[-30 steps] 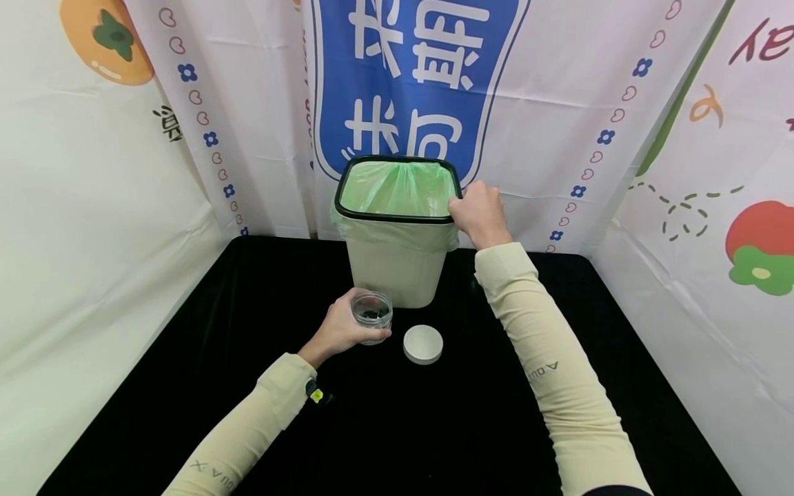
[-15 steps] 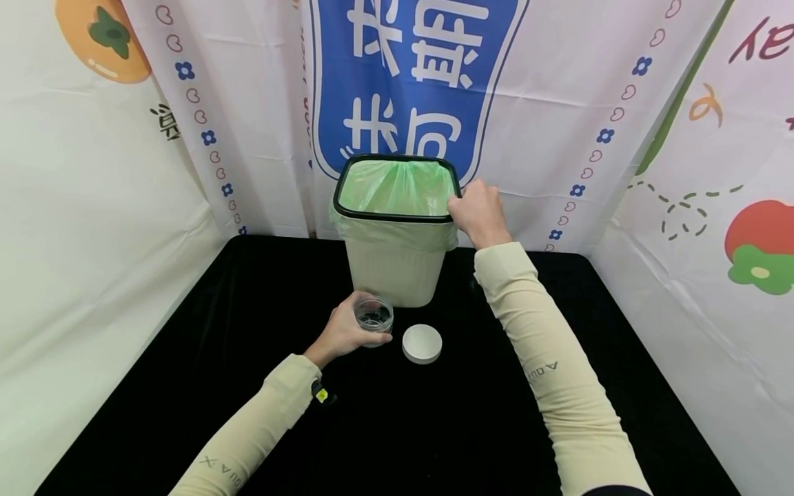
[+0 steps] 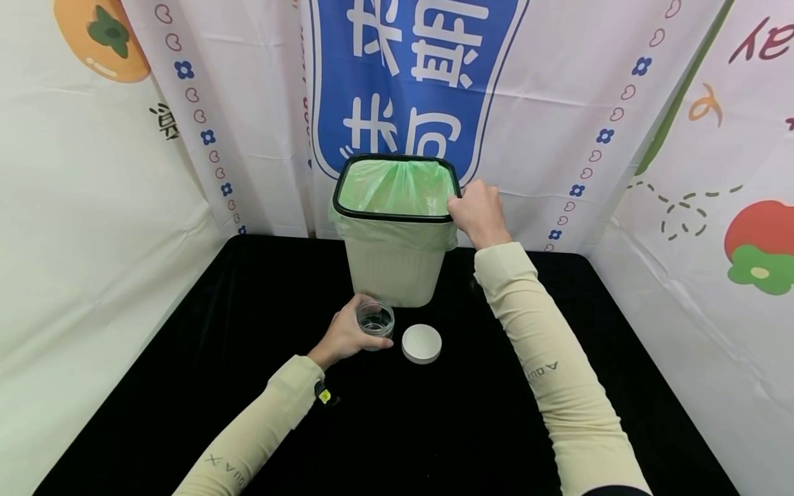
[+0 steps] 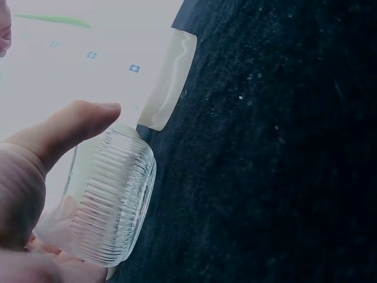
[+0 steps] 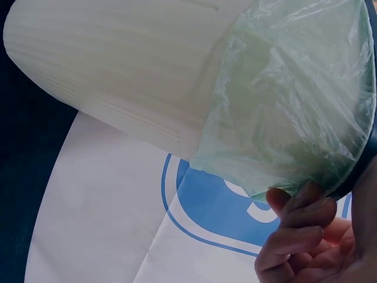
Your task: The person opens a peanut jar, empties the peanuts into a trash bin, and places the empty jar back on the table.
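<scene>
A person in pale cream sleeves is standing at a table (image 3: pixel 186 358) covered in black cloth, with printed white curtains hanging on three sides.

The left hand (image 3: pixel 344 336) is wrapping its fingers and thumb around a small clear glass jar (image 3: pixel 375 322), which is sitting upright with its mouth open, near the middle of the table. The left wrist view is showing the jar's ribbed glass wall (image 4: pixel 115 206) with the thumb (image 4: pixel 65 132) curling over it and the base against the black cloth. Something dark is showing inside the jar, too small to make out.

Just to the right of the jar, close but not touching it, a round white lid (image 3: pixel 422 343) is lying flat on the cloth.

Beyond both, at the far edge of the table, a pale cream bin (image 3: pixel 393 265) is standing upright. It is lined with a thin green plastic bag (image 3: pixel 397 187), held in place by a black rim (image 3: pixel 338 193), with the bag's edge spilling over the outside.

The right hand (image 3: pixel 479 213) is gripping the bin's right side at the rim. From the right wrist view, the fingers (image 5: pixel 294 236) are curling against the folded-over green bag (image 5: pixel 294 100) and the dark rim edge.

A large blue panel with white characters (image 3: pixel 412 76) is hanging directly behind the bin.
</scene>
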Available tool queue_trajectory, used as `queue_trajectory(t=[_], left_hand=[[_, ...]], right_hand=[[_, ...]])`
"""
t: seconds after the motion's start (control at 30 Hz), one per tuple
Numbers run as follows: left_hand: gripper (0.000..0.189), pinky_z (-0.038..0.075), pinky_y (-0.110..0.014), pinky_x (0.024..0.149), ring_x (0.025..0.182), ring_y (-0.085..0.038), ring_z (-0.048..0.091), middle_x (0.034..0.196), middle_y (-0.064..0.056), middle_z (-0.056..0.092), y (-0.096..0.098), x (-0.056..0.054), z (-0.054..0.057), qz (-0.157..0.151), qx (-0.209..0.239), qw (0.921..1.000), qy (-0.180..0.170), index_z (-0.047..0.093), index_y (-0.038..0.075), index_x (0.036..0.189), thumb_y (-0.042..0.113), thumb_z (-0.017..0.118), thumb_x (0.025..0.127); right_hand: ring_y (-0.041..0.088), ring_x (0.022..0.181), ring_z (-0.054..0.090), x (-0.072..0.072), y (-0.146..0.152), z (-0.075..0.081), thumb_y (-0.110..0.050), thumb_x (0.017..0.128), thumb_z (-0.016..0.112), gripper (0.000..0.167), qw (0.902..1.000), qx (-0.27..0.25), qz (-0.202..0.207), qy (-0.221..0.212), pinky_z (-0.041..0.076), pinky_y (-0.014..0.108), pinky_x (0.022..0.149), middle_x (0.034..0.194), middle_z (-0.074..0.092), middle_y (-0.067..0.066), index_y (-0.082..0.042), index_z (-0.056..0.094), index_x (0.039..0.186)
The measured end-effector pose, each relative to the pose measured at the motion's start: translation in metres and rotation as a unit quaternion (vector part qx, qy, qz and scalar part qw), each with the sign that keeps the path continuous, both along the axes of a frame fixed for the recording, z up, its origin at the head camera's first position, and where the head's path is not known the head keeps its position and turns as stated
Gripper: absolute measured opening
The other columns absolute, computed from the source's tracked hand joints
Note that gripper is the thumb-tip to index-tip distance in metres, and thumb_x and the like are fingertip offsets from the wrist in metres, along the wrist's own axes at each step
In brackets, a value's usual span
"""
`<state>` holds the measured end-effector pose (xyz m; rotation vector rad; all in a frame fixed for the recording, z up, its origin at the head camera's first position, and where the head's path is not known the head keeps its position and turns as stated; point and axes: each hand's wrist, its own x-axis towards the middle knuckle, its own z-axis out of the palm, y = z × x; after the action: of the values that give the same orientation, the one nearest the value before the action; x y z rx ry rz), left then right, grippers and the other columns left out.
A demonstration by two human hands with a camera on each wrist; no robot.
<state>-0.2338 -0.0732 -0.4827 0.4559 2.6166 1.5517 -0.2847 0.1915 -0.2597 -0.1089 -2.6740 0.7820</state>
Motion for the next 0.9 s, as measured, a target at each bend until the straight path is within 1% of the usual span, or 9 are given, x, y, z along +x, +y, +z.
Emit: queue_trajectory(t=[0.17,0.37,0.6,0.7,0.8,0.9], left_hand=[[0.083,0.047,-0.051,0.115,0.128,-0.028,0.065,0.136,-0.007,0.071,0.001,-0.001,-0.004,0.004,0.001,1.0,-0.005,0.057,0.014,0.132,0.029,0.103,0.064],[0.085,0.046,-0.052,0.116,0.131,-0.03,0.063,0.138,-0.009,0.07,0.001,0.0,-0.005,-0.001,0.008,0.9999,-0.009,0.055,0.012,0.135,0.029,0.103,0.066],[0.091,0.044,-0.054,0.118,0.136,-0.032,0.059,0.143,-0.013,0.066,0.0,-0.001,-0.003,-0.011,0.004,0.9995,-0.028,0.051,0.01,0.14,0.033,0.102,0.068],[0.097,0.043,-0.054,0.119,0.139,-0.034,0.057,0.147,-0.015,0.063,-0.002,-0.001,-0.005,-0.013,0.006,0.9993,-0.033,0.048,0.009,0.145,0.034,0.102,0.068],[0.105,0.04,-0.055,0.122,0.142,-0.034,0.054,0.152,-0.015,0.058,-0.005,-0.001,-0.007,-0.02,0.016,0.9989,-0.04,0.043,0.011,0.151,0.035,0.102,0.067],[0.11,0.038,-0.056,0.122,0.143,-0.035,0.052,0.154,-0.016,0.054,-0.009,0.0,-0.008,-0.034,0.025,0.9984,-0.039,0.039,0.013,0.156,0.034,0.101,0.068]], right_hand=[[0.026,0.056,0.046,-0.001,0.0,-0.001,-0.02,0.093,0.052,0.036,1.0,0.0,0.0,0.002,0.04,0.036,0.053,0.051,0.035,-0.002,-0.015,0.042,0.059],[0.021,0.05,0.037,-0.001,0.001,-0.003,-0.021,0.095,0.053,0.041,0.9999,-0.004,0.004,0.012,0.036,0.034,0.051,0.049,0.032,-0.003,-0.015,0.041,0.056],[0.022,0.054,0.036,0.0,0.002,-0.003,-0.021,0.094,0.053,0.044,0.9995,0.0,0.005,0.031,0.034,0.034,0.052,0.049,0.03,-0.003,-0.016,0.038,0.053],[0.024,0.057,0.038,0.001,0.002,-0.005,-0.022,0.094,0.052,0.045,0.9987,0.005,0.008,0.049,0.034,0.035,0.053,0.051,0.032,-0.002,-0.017,0.038,0.052],[0.026,0.058,0.038,0.003,0.002,-0.009,-0.022,0.097,0.049,0.045,0.9974,0.011,0.015,0.069,0.034,0.037,0.054,0.053,0.033,0.001,-0.016,0.038,0.053],[0.027,0.057,0.038,0.004,0.001,-0.013,-0.024,0.102,0.04,0.047,0.9958,0.026,0.018,0.086,0.035,0.039,0.056,0.058,0.035,0.004,-0.015,0.038,0.057]])
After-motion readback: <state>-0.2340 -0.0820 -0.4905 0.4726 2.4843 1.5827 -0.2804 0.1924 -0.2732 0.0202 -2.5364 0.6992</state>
